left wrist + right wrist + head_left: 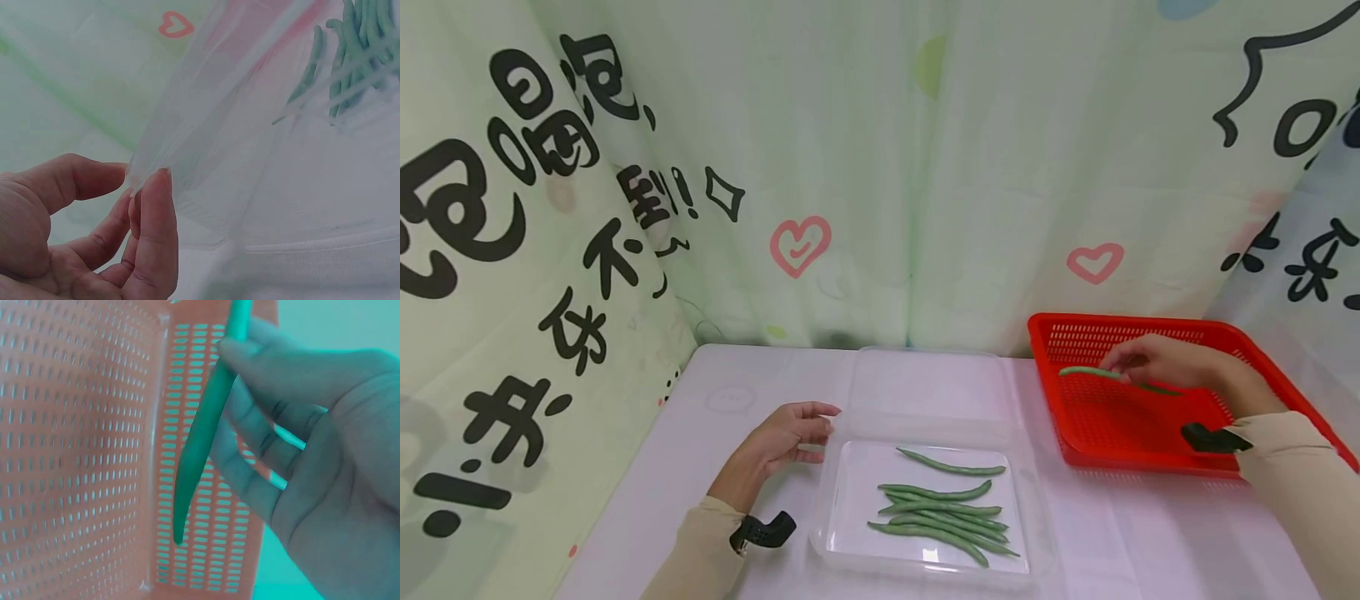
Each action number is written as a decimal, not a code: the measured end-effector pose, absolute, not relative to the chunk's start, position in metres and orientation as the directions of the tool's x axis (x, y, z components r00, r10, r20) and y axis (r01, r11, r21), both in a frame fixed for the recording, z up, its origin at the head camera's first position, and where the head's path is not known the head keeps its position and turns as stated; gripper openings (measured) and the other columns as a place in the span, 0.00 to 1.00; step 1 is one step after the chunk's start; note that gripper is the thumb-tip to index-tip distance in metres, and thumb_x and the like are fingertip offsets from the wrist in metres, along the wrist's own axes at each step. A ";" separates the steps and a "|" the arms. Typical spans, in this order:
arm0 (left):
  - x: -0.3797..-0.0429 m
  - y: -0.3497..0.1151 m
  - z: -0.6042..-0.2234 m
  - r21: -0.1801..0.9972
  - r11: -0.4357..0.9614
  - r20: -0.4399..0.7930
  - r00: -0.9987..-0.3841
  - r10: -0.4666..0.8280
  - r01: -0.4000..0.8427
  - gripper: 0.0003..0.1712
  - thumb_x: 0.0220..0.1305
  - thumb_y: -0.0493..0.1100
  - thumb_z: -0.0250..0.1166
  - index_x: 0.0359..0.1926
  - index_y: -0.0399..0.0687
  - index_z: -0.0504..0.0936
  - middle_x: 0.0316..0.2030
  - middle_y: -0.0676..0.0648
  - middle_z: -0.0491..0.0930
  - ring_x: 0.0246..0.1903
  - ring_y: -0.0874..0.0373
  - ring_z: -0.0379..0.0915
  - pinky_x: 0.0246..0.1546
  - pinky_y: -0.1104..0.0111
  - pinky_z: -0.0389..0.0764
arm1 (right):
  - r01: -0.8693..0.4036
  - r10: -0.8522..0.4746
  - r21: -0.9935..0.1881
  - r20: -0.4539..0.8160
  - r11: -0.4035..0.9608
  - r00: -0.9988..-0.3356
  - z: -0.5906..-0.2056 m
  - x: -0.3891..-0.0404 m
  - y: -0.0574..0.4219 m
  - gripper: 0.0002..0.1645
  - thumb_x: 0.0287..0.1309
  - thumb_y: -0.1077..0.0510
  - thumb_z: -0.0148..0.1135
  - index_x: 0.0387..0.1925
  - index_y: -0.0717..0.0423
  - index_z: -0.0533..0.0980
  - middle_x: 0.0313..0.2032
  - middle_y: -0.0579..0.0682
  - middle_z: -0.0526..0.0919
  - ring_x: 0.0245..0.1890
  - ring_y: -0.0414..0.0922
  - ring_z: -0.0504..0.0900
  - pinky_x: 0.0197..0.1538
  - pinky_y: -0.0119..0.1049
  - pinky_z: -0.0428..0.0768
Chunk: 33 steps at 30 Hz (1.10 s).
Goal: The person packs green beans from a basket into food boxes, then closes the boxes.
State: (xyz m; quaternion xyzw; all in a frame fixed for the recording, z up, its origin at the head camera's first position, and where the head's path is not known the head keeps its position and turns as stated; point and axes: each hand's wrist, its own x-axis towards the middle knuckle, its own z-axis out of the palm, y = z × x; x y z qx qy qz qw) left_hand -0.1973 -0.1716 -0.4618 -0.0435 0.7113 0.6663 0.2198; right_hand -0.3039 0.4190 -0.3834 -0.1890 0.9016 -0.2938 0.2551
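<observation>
My right hand pinches a long green bean between thumb and fingers, above the red basket. Seen from the right wrist, the green bean slants down past the basket's slotted wall. At the left edge of a clear plastic container is my left hand. In the left wrist view, thumb and fingertips pinch the thin plastic rim. Several green beans lie side by side in the container, with one bean apart toward the back.
The container's clear lid lies folded back behind it on the white table. A printed curtain hangs along the back and sides. The basket stands at the table's right, its front wall facing the container.
</observation>
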 end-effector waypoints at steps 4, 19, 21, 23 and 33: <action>-0.198 -0.171 -0.462 0.928 0.109 -0.372 -0.900 0.228 -0.356 0.22 0.70 0.37 0.62 0.62 0.34 0.76 0.39 0.48 0.78 0.42 0.51 0.77 0.35 0.65 0.84 | -0.197 -0.499 -0.667 -0.296 0.718 -0.815 -0.376 -0.298 0.416 0.23 0.62 0.61 0.68 0.58 0.60 0.78 0.50 0.60 0.81 0.49 0.52 0.79 0.47 0.39 0.85; -0.199 -0.171 -0.461 0.929 0.114 -0.370 -0.902 0.224 -0.352 0.22 0.69 0.37 0.62 0.62 0.35 0.76 0.45 0.42 0.80 0.43 0.50 0.78 0.34 0.65 0.85 | -0.334 -0.633 -0.770 -0.115 0.543 -0.766 -0.357 -0.274 0.377 0.20 0.66 0.62 0.65 0.59 0.57 0.78 0.49 0.62 0.82 0.47 0.50 0.81 0.45 0.43 0.86; -0.199 -0.171 -0.461 0.929 0.113 -0.368 -0.903 0.222 -0.351 0.22 0.69 0.37 0.62 0.62 0.35 0.76 0.45 0.41 0.80 0.43 0.50 0.78 0.34 0.65 0.85 | -0.347 -0.652 -0.779 -0.103 0.522 -0.751 -0.355 -0.271 0.370 0.19 0.66 0.63 0.64 0.58 0.57 0.78 0.48 0.63 0.82 0.46 0.52 0.81 0.45 0.43 0.86; -0.198 -0.171 -0.460 0.930 0.112 -0.367 -0.904 0.220 -0.350 0.22 0.69 0.37 0.62 0.62 0.35 0.76 0.45 0.42 0.80 0.43 0.50 0.78 0.34 0.65 0.85 | -0.360 -0.669 -0.783 -0.094 0.507 -0.737 -0.354 -0.269 0.363 0.18 0.66 0.64 0.64 0.57 0.57 0.78 0.48 0.63 0.82 0.45 0.52 0.81 0.44 0.43 0.86; -0.197 -0.172 -0.460 0.933 0.115 -0.359 -0.905 0.230 -0.341 0.21 0.70 0.37 0.62 0.62 0.35 0.76 0.41 0.45 0.79 0.41 0.51 0.77 0.34 0.65 0.85 | -0.421 -0.725 -0.784 -0.052 0.456 -0.687 -0.355 -0.255 0.331 0.16 0.64 0.65 0.65 0.53 0.55 0.80 0.41 0.62 0.82 0.39 0.51 0.82 0.38 0.39 0.84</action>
